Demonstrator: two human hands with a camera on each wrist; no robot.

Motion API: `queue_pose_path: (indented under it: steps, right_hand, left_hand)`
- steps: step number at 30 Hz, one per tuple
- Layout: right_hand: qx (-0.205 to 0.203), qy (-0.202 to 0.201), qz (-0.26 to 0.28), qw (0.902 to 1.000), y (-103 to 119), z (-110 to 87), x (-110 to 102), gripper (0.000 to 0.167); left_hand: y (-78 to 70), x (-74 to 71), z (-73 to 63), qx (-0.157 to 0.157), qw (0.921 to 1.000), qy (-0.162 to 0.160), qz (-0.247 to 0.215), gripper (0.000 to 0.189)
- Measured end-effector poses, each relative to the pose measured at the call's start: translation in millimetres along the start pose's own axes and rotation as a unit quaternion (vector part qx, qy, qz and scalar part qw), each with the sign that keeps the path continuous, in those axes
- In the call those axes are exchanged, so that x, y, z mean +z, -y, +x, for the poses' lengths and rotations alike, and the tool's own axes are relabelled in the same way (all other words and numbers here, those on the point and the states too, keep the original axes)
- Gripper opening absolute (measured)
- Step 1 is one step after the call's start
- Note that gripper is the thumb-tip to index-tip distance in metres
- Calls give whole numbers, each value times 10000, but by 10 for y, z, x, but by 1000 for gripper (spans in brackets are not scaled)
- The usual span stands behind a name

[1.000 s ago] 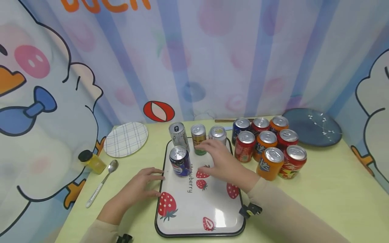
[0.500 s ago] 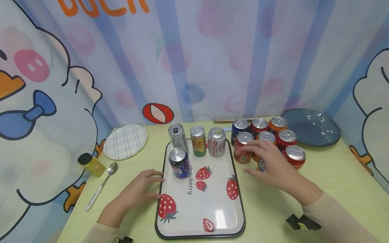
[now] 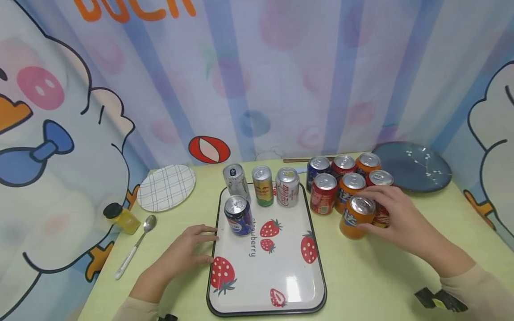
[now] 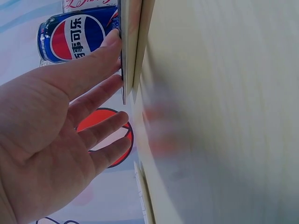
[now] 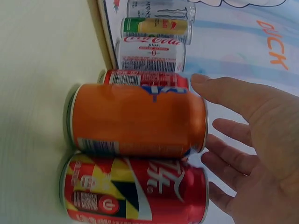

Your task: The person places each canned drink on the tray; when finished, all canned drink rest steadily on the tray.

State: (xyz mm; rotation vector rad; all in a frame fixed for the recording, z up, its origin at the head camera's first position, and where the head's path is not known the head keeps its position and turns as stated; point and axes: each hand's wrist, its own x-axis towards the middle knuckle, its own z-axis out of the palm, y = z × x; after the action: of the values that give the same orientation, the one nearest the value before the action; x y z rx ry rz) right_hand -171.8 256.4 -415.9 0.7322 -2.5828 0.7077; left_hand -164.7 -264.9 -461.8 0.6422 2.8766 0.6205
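Note:
My right hand (image 3: 395,216) is around the top of an orange Fanta can (image 3: 353,225), thumb on the near side and fingers behind. In the right wrist view the can (image 5: 135,121) stands upright on the table, and the fingers look relaxed rather than closed on it. A red can (image 5: 140,191) stands directly beside it. At the left rim of a white strawberry-print tray (image 3: 281,272), my left hand (image 3: 180,254) rests with loose fingers, its fingertips at the edge. On the tray are a blue Pepsi can (image 3: 239,220), a silver can (image 3: 235,180), a gold-and-green can (image 3: 263,189) and a white Coca-Cola can (image 3: 287,189).
Several more cans, including a red can (image 3: 323,198), crowd right of the tray. A dark blue plate (image 3: 413,165) lies behind them. On the left are a checked plate (image 3: 166,187), a spoon (image 3: 136,247) and a yellow jar with black lid (image 3: 122,218). A curtain (image 3: 281,80) hangs behind.
My right hand has moved from over the tray, past the red can, to the orange Fanta can on the right. The white Coca-Cola can is now uncovered. My left hand has stayed at the tray.

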Motion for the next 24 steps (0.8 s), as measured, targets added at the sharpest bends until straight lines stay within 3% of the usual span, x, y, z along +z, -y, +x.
queue_pose_path:
  steps: [8,16,24]
  right_hand:
    - [-204,194,-78,9996,-133,42,-15,73]
    - [304,783,-193,9963,-163,86,-23,71]
    - [20,452,-110,9989,-196,136,8,62]
  left_hand:
    - [24,-8,-15,-115,9999,0,-43,53]
    - [32,-1,-8,-159,9998,21,-72,53]
    - [28,32,12,-101,9999,15,-53,52]
